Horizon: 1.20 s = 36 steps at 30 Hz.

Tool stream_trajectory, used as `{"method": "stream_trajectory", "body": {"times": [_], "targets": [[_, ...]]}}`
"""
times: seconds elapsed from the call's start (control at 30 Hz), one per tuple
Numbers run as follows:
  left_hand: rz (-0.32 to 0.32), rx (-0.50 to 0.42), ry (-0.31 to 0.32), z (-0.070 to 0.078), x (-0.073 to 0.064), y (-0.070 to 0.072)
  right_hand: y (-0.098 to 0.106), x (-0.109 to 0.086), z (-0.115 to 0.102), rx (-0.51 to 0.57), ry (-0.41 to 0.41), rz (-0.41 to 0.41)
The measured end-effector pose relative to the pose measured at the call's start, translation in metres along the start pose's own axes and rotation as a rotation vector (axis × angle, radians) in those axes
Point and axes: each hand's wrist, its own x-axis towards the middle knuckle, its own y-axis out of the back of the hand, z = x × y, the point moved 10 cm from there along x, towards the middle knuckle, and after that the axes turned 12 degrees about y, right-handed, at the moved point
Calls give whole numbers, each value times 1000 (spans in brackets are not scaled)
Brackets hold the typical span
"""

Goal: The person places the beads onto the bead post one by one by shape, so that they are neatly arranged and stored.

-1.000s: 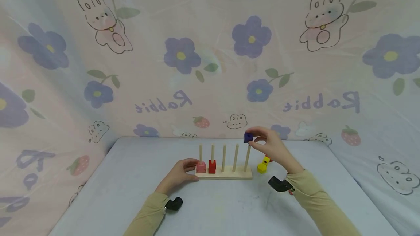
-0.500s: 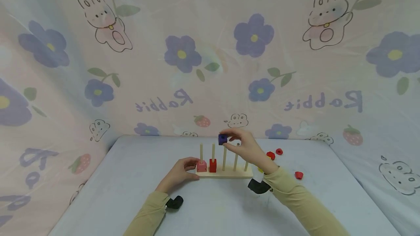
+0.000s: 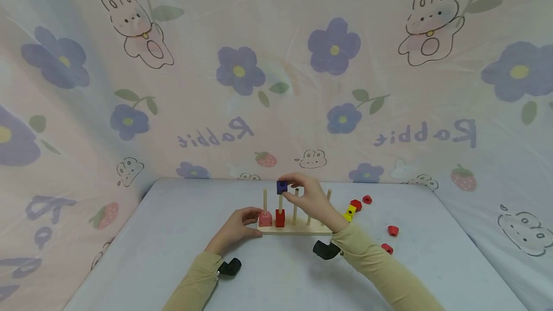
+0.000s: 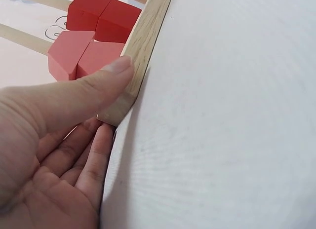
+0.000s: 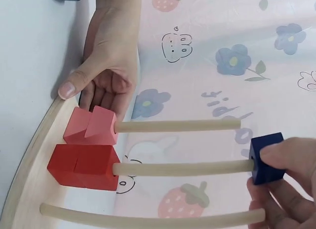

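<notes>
Right now the person's right hand [image 3: 308, 199] pinches a dark blue, flat-sided block with a hole in it [image 3: 282, 187], thumb on one side and fingers on the other. From where I stand the block is just past the fingertips, on the left side of that hand, up at the tip of the second pale wooden peg from the left [image 5: 182, 169]. The peg's end meets the block at its hole; whether it has gone inside I can't tell.

Down at the foot of that same peg sit two bright red wooden blocks [image 3: 280, 218], well below the blue one. Beside them, two pink wooden blocks [image 3: 265, 219] are threaded on the leftmost peg [image 5: 177, 125]. All five pegs stand up from a long, pale wooden base [image 3: 298, 230].

Meanwhile the left hand [image 3: 233, 228] grips the base's left end, thumb pressed on the front edge and fingers reaching round the end, close by the pink blocks. It is well apart from the blue block, lower and to the left.

Off to the right of the base, on the white tabletop [image 3: 268, 277], lie some yellow pieces [image 3: 350, 212], a red many-sided piece [image 3: 356, 205] touching or nearly touching them, and a few smaller red pieces [image 3: 393, 230] scattered farther out.
</notes>
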Motion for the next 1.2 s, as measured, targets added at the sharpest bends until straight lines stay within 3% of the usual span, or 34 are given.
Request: {"method": "stream_trajectory", "body": {"times": [0.23, 0.43, 0.57, 0.83, 1.2], "targets": [[-3, -22, -11, 0, 1, -1, -7, -3, 9, 65, -43, 36], [-5, -27, -10, 3, -2, -1, -15, -16, 18, -30, -155, 81], [1, -11, -6, 3, -1, -1, -21, -28, 28, -37, -235, 124], [4, -15, -10, 12, -7, -2, -27, -42, 38, 78, -311, 223], [-13, -24, -20, -4, 4, 0, -42, -63, 65, 180, -394, 268]]}}
